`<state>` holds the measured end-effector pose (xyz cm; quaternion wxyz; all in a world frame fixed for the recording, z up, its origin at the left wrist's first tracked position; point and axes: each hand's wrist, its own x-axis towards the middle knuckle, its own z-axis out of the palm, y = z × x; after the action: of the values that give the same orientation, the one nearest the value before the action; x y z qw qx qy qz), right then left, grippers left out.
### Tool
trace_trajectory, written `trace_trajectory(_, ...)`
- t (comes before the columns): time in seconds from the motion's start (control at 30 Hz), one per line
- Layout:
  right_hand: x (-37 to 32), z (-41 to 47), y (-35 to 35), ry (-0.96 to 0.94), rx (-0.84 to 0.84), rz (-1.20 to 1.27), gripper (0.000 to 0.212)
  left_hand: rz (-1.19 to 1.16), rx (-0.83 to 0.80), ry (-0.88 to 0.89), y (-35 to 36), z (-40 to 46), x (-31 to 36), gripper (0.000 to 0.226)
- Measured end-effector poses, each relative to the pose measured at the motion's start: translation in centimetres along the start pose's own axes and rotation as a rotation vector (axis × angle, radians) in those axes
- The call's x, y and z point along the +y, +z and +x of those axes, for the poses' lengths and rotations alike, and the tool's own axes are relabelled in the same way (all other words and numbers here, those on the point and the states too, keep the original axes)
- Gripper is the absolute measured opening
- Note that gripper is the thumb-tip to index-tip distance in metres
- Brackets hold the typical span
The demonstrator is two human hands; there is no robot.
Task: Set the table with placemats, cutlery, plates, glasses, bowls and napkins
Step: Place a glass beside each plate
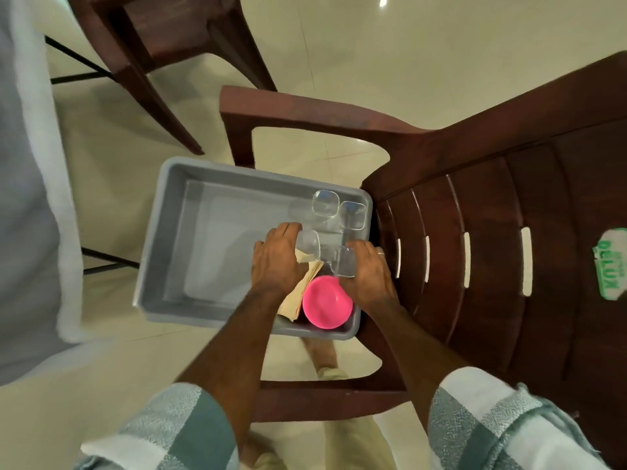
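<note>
We grip one glass per hand, left hand (276, 257) on a glass (308, 244), right hand (368, 271) on another glass (344, 266), fingers curled round them. Both sit inside the grey tub (163, 232) on the chair (475, 232), likely so two go over to the table in one trip.

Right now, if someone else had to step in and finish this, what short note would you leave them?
Left hand grips one clear square drinking glass; right hand grips another clear glass.
Both are inside the grey plastic tub resting on the brown plastic chair.
Two more clear glasses stand in the tub's far corner; a pink round bowl and beige folded napkins lie near.
Done: cannot tell; the table is barely in view.
Left: carry glasses, bowl and napkins over.
</note>
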<state>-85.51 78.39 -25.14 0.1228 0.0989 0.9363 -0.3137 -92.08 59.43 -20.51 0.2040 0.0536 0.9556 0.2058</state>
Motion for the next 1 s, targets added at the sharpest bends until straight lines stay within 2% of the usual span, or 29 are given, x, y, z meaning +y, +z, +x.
trace_trajectory(0.17, -5.9, -2.3, -3.4, -0.127, 0.047, 0.051, 0.070, -0.270, 0.175, -0.105, -6.4, -5.1, -2.0, 0.070)
trace_trajectory(0.43, -23.4, -4.6, -4.9, -0.385, -0.018, 0.106, 0.068, -0.541, 0.533, -0.296, -18.2, -17.6, -9.2, 0.063)
trace_trajectory(0.57, -33.6, -6.4, -2.0, -0.512, -0.055, 0.085, 0.073, -0.551, 0.678, -0.360, -23.8, -24.8, -15.9, 0.058)
trace_trajectory(0.73, -46.2, -10.0, 3.0, -0.662, -0.085, 0.139, 0.065, -0.556, 0.873, -0.397, -30.6, -32.5, -24.4, 0.057)
trace_trajectory(1.0, -61.5, -14.7, 10.8, -0.739, -0.112, 0.148, 0.064, -0.525, 0.942, -0.496, -37.3, -40.8, -38.5, 0.061)
